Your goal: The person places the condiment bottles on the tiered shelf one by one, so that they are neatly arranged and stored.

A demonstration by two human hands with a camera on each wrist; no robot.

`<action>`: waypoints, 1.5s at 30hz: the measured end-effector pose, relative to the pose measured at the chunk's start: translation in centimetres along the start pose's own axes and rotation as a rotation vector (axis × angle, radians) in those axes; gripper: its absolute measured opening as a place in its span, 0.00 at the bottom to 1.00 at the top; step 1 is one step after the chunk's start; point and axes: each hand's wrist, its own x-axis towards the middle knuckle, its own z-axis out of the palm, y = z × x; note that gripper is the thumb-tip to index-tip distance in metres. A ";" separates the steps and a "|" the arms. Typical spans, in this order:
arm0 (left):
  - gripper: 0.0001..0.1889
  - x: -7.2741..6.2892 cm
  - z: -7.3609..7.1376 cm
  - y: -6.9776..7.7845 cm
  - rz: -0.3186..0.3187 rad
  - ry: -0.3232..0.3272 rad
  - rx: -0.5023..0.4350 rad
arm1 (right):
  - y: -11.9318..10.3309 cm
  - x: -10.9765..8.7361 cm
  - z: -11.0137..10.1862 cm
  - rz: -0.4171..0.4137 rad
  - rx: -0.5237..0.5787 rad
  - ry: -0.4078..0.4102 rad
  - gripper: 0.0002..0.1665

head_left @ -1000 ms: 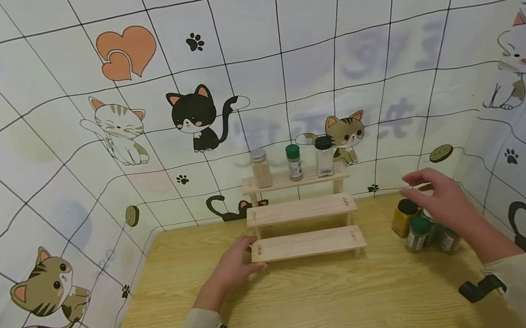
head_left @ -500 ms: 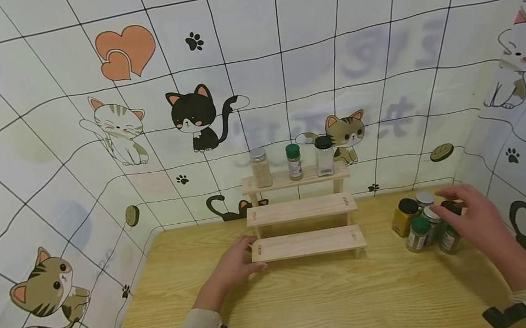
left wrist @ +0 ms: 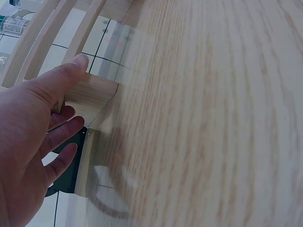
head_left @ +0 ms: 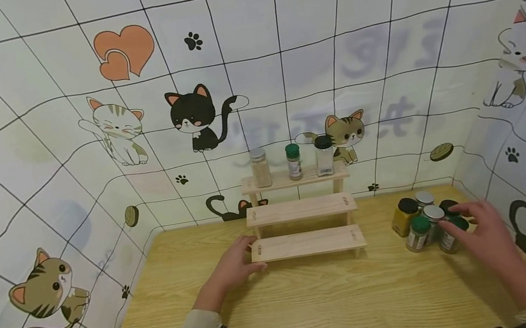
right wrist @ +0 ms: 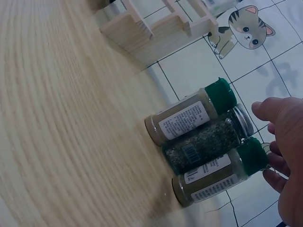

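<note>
Since a second ago the right hand point(head_left: 486, 235) has dropped from above the jar cluster point(head_left: 428, 227) down to its right side, fingers loosely spread and just touching the cap of the nearest green-capped jar point(right wrist: 220, 172), not yet closed round it; the left hand point(head_left: 232, 267) has stayed flat against the left end of the stepped wooden rack point(head_left: 301, 209), fingers straight. Nearest lies the bare table point(head_left: 317, 310). Then come the hands, well apart. Beyond, the jars stand packed and touching, so a grip on one could, I judge, tip or drag its neighbours, the yellow jar point(head_left: 403, 217) included. Farthest, three jars point(head_left: 293, 162) line the rack's top step; a knock to the rack might topple them
</note>
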 end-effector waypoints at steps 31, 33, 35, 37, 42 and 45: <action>0.40 0.0 0.1 -0.1 0.003 0.006 -0.009 | 2.9 -1.6 1.9 0.268 0.067 -0.048 0.34; 0.40 0.0 0.0 -0.1 0.004 0.008 -0.007 | 3.1 -1.8 2.0 0.287 0.074 -0.024 0.32; 0.40 0.0 0.0 -0.1 0.004 0.007 -0.004 | 3.3 -2.0 2.1 0.286 0.084 0.018 0.30; 0.40 0.0 0.0 0.0 0.003 0.008 -0.002 | 3.2 -2.1 2.1 0.283 0.095 0.064 0.28; 0.40 0.0 0.0 0.1 -0.002 0.005 0.003 | 1.6 -1.6 1.6 0.315 0.110 0.175 0.29; 0.40 -0.1 0.0 0.1 -0.004 0.003 0.006 | 0.3 -1.2 1.2 0.312 0.129 0.228 0.29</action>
